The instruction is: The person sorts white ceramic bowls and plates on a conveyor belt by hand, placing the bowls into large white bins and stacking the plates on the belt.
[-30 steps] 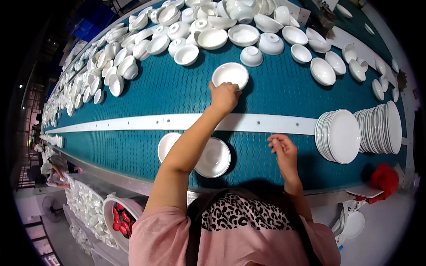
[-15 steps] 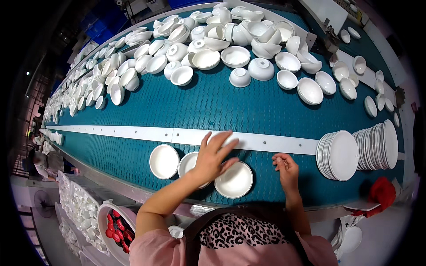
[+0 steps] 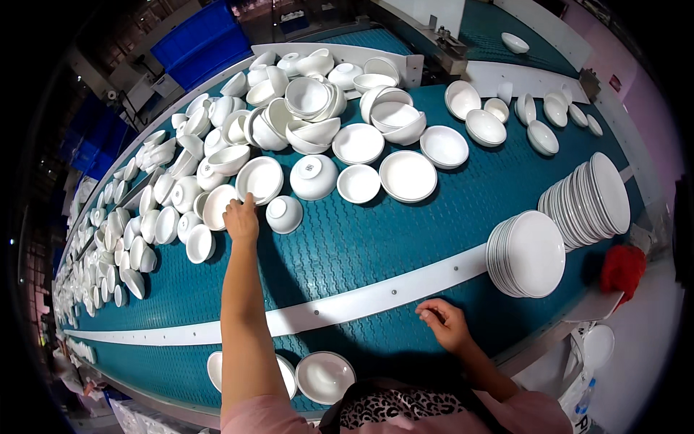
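Note:
My left hand (image 3: 242, 217) reaches far across the teal belt (image 3: 340, 253) to the heap of white bowls. Its fingers are bent over the rim of a white bowl (image 3: 217, 205), closed on it. One digit also touches the edge of a neighbouring bowl (image 3: 260, 179). A small upside-down bowl (image 3: 284, 215) sits just right of that hand. My right hand (image 3: 446, 325) hovers over the near side, fingers curled in and nothing visible in them. Below, partly behind my left arm, bowls stand upright on the near strip, including one round bowl (image 3: 326, 377).
A white divider rail (image 3: 369, 301) runs along the belt. Plates are stacked on edge at the right, one stack (image 3: 531, 253) before another (image 3: 589, 199). A red cloth (image 3: 622, 273) lies by the right edge. Blue crates (image 3: 202, 50) stand beyond the heap.
My left hand has moved from above the near bowls, out over the rail to the heap. My right hand stays curled on the near side. The whole view has turned and shifted.

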The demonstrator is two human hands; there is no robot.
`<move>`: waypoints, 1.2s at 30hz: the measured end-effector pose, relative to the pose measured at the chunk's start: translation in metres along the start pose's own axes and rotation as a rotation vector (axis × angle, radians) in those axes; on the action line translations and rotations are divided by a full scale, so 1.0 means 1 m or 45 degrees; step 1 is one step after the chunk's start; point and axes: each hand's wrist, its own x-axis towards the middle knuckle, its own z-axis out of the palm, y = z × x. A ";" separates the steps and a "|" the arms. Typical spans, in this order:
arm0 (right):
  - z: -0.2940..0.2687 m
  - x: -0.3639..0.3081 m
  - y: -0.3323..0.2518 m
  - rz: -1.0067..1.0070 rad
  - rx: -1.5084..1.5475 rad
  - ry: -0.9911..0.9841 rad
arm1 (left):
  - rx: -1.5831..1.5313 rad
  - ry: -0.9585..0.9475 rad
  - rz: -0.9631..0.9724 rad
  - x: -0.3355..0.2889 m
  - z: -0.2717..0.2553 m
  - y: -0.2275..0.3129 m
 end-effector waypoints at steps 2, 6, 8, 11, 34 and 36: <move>-0.013 0.000 -0.015 -0.025 -0.058 0.045 | 0.049 -0.003 -0.125 -0.027 -0.008 -0.006; -0.037 -0.001 -0.021 -0.107 -0.259 0.047 | 0.046 -0.176 -0.433 -0.072 -0.038 -0.009; -0.046 -0.002 -0.026 -0.247 -0.307 0.070 | -0.045 -0.285 -0.489 -0.098 -0.063 -0.004; -0.055 0.013 -0.032 -0.302 -0.438 0.149 | -0.230 -0.346 -0.406 -0.131 -0.095 0.026; -0.078 0.257 -0.033 -0.581 -1.791 -0.192 | -0.703 -0.363 0.037 -0.327 -0.221 0.309; -0.100 0.245 -0.021 -0.753 -1.773 -0.055 | -0.661 -0.271 -0.042 -0.323 -0.220 0.312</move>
